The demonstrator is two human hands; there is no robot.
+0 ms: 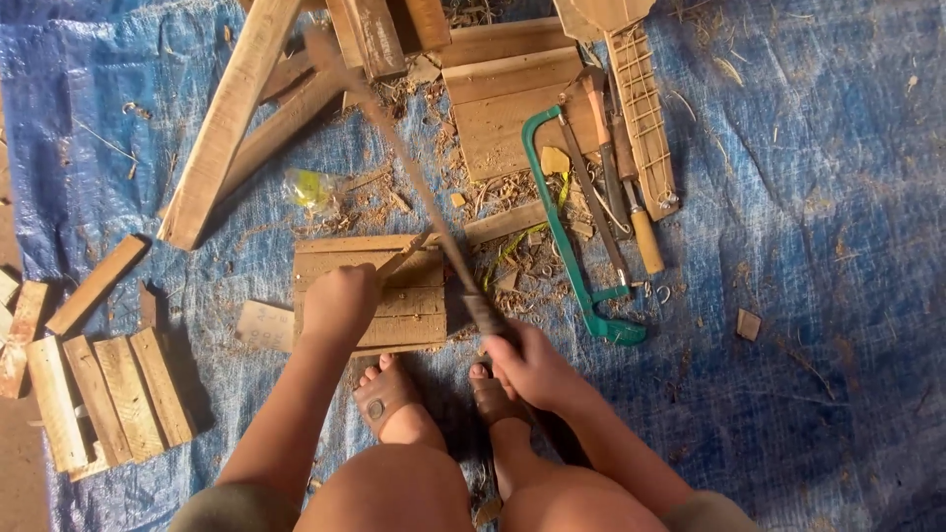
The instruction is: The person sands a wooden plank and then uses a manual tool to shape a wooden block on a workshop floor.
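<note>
Wood lies everywhere on the blue tarpaulin [788, 296] that covers the floor, and the person squats over a small slatted wooden block [370, 296] set just in front of the bare feet [389, 394], close enough to work on without reaching. The left hand [338, 303] is closed on a thin wood strip [404, 258] and pins it slanted against the block's top, so the block serves as a rest under the piece. The right hand [532, 366] is wrapped tight round the handle of a long blade [414, 177] — probably a machete — which runs up and away to the left, blurred, its edge crossing near the strip's far end. Whether edge and strip touch cannot be told. Shavings [493, 197] litter the tarpaulin beyond the block. A green-framed hacksaw [567, 236] and a wooden-handled tool [645, 236] lie just to the right, within easy reach. Short cut slats [108, 394] sit grouped side by side at the left, well apart from the work.
</note>
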